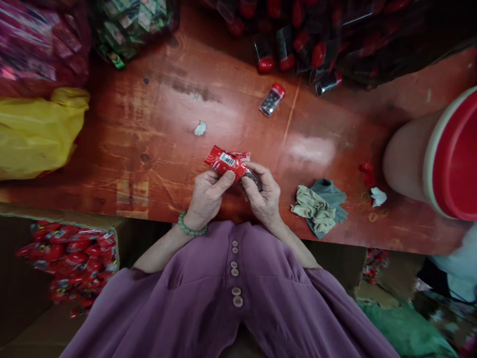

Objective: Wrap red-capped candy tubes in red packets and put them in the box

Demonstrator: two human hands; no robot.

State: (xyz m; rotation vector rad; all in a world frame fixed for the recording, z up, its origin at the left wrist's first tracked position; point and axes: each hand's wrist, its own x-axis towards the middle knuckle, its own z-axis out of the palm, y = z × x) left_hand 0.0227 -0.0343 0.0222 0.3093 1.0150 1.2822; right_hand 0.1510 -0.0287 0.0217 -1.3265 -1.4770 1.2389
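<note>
A small red printed packet with a white barcode label is held near the front edge of the wooden table, just ahead of my body. My left hand is closed on its left side, thumb pressed on top. From the right, my right hand pinches the packet's other end, where a dark rounded part shows between the fingers. Whether that part is inside the packet I cannot tell. Beyond my hands a small clear container with a red cap and dark contents lies on the table.
More red-capped containers are heaped at the back. Bags hold pink packets and green packets at upper left, above a yellow bag. Crumpled cloths and a red-lidded bucket are at right. A cardboard box holds red items.
</note>
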